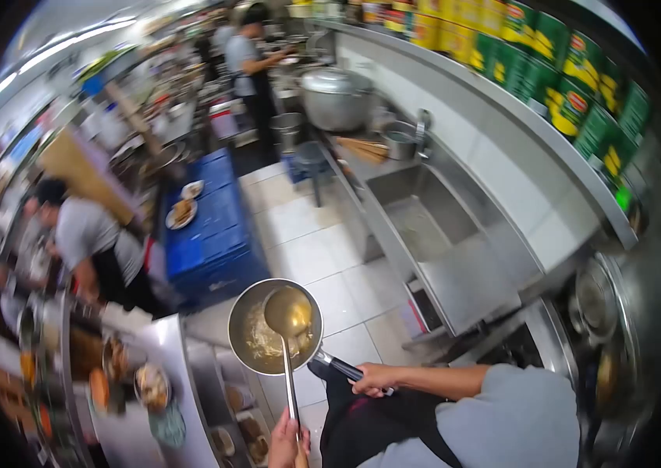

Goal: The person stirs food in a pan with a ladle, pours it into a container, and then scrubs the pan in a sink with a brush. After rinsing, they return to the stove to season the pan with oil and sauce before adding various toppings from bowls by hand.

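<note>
A round metal pan (248, 360) with liquid and pale pieces of food in it is held up over the tiled floor. My right hand (375, 380) is wrapped round its black and silver handle. In my left hand (288, 443), low in the view, is the long metal handle of a ladle (288, 310). The ladle's bowl, with yellowish liquid in it, is inside the pan.
A blue chest (213, 253) bears two plates with food. On the right are a steel sink (424, 226), a large pot (336, 100) and shelved cans (572, 101). One person (100, 242) stands left, another (248, 70) at the back. A counter (131, 425) holds bowls.
</note>
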A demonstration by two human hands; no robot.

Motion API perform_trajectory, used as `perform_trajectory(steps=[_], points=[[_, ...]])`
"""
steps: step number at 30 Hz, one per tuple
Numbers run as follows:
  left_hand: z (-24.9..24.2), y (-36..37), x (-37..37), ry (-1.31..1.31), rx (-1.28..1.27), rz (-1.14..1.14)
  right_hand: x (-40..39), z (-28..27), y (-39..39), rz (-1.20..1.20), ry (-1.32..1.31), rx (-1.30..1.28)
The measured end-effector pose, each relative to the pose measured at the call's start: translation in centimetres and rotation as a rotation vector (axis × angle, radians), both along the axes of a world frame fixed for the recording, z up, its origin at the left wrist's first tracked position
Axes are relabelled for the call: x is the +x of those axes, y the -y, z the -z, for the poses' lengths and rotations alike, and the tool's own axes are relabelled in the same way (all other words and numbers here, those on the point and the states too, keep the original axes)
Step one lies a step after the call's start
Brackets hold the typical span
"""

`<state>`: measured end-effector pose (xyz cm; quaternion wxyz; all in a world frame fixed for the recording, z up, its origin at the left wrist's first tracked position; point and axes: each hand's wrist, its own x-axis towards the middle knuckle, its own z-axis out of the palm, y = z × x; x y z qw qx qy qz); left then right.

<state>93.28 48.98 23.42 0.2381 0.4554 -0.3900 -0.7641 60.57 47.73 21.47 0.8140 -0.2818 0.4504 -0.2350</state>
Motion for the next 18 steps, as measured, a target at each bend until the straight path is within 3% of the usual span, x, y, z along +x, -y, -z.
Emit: perform_trajectory(steps=[2, 5, 9, 11, 12, 15, 18], points=[[0.5, 8.1, -3.0, 0.001, 0.067, 0.133, -1.2, 1.2, 2.3, 0.124, 0.035, 0.019], [2.7, 19.8, -6.7, 0.107, -0.091, 0.445, -3.3, 1.5, 6.0, 0.352, 0.187, 0.143], [-2.0, 30.4, -14.4, 0.19, -0.258, 0.704, -7.2, 1.6, 10.0, 0.664, 0.298, 0.149], [-1.8, 33.8, -16.5, 0.222, -0.364, 0.687, -9.2, 0.8, 11.1, 0.791, 0.311, 0.111], [-0.6, 35.2, -17.3, 0.195, -0.345, 0.665, -10.7, 1.5, 11.6, 0.876, 0.3, 0.172], [2.6, 37.8, -18.5, 0.175, -0.263, 0.604, -15.5, 0.8, 12.7, 1.018, 0.283, 0.014], [10.9, 40.4, -15.6, 0.32, -0.17, 0.591, -22.3, 2.6, 14.3, 1.087, 0.222, 0.03]])
